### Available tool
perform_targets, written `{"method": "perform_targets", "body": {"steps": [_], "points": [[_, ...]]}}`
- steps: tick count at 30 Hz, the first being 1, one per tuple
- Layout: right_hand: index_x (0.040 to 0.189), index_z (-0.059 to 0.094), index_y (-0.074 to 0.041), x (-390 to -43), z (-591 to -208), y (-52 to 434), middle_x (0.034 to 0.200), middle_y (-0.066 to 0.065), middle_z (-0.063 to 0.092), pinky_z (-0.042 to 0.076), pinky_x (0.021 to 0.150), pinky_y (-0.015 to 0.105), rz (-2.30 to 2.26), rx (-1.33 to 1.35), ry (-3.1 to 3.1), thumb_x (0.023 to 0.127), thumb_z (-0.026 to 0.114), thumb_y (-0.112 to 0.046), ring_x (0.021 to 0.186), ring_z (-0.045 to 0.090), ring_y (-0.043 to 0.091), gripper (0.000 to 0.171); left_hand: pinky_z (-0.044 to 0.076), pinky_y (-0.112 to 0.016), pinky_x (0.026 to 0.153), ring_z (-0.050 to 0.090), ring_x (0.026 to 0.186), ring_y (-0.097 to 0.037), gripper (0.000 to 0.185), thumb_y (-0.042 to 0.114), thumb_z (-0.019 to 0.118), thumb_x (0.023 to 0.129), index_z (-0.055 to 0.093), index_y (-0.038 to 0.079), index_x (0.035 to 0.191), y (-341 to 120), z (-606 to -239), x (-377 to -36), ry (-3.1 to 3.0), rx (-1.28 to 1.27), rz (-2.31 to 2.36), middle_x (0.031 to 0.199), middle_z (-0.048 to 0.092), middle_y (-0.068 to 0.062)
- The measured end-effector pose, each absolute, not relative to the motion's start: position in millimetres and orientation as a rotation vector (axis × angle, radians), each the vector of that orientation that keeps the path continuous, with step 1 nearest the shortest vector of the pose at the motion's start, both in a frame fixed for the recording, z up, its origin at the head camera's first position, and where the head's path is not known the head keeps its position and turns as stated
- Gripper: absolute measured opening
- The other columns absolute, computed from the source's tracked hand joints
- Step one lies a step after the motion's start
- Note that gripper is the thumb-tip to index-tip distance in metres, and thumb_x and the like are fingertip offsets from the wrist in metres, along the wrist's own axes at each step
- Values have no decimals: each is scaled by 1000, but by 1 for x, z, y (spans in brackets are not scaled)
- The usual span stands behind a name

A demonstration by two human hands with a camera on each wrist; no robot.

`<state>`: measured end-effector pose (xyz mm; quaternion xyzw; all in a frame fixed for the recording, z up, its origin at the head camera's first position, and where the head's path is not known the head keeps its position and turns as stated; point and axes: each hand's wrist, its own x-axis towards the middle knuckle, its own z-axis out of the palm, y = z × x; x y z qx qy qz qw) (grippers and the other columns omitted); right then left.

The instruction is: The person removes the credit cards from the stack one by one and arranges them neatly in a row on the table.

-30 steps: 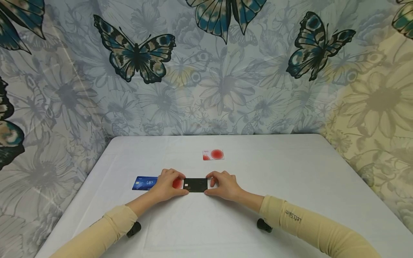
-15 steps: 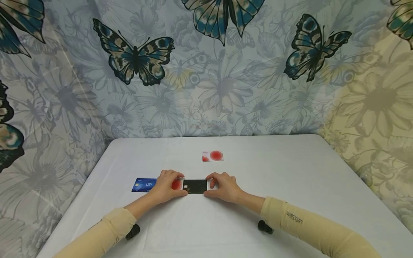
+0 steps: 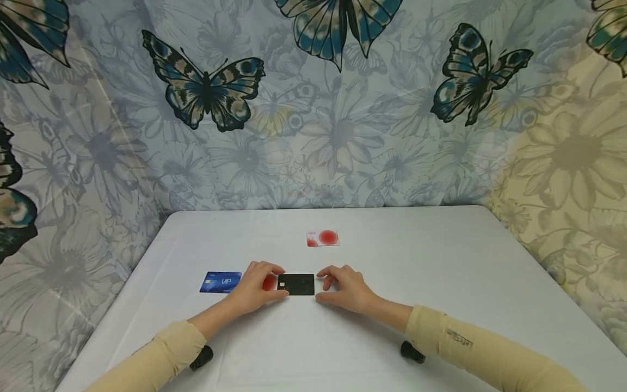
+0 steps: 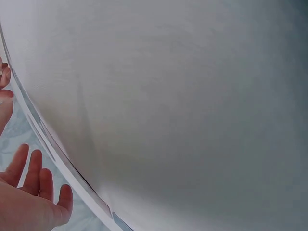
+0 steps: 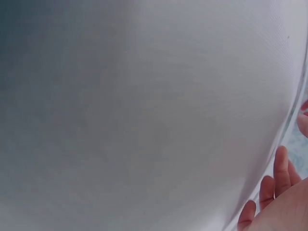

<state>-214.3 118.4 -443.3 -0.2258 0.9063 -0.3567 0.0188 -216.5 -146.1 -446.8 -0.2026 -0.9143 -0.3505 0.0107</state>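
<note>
While both forearms rest on the white table (image 3: 441,261), the black card (image 3: 296,284) lies flat on it between the two hands, near the front middle of the tabletop. The left hand (image 3: 257,286) sits at the card's left short edge, fingers curled over and thumb low against the near left corner; fingertip and thumb touch that end, pinching it lightly. Under this hand's fingers a red-and-white card (image 3: 269,281) shows as a red patch, tucked just left of the black card, with its edge touching or slipping under it; which of the two cannot be told. The right hand (image 3: 345,287) lies just beside the card's right short edge, fingers loosely bent and thumb stretched along the table toward the near right corner. A narrow strip of table shows between its fingertips and the card, so it appears to hold nothing.

Left of the left hand, a blue card (image 3: 221,282) marked VIP lies flat, its right end close to the knuckles. Farther back, well apart from both hands, a second red-and-white card (image 3: 323,238) lies flat near the table's middle. Both wrist views show mostly white cloth, with only relaxed fingertips (image 4: 36,185) at the frame's edge (image 5: 279,168). Behind the table hangs a butterfly-printed curtain (image 3: 313,109).
</note>
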Motion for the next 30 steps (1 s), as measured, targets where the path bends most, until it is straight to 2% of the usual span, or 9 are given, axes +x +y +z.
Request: {"method": "perform_targets", "body": {"steps": [5,12,21,30], "points": [[111,65,-12,-213,-445,123,80,-9,62,32,83,43,-1128,-698,2793,80,81,-26,90,48,18,38,44,-39,85,44,109,-19,45,33,81,80,65,15,118,-140,-444,-215,-2864,-643,-1130,111,60,1],[112,64,-12,-212,-447,128,82,-8,62,39,76,29,-1155,-723,2760,81,81,-26,88,47,18,38,38,-32,74,45,94,-18,45,34,82,79,65,14,116,-134,-444,-214,-2827,-735,-1141,100,59,1],[113,65,-11,-208,-445,136,88,-4,61,40,78,29,-1175,-772,2755,81,80,-25,87,50,21,38,47,-37,87,55,96,-17,44,32,82,79,65,11,114,-123,-445,-212,-2787,-826,-1199,106,63,-2],[114,66,-11,-208,-447,146,91,-3,61,44,76,28,-1201,-766,2744,82,80,-23,86,51,19,37,48,-33,84,54,93,-14,44,36,82,79,64,14,112,-110,-441,-212,-2813,-808,-1175,104,61,1]]}}
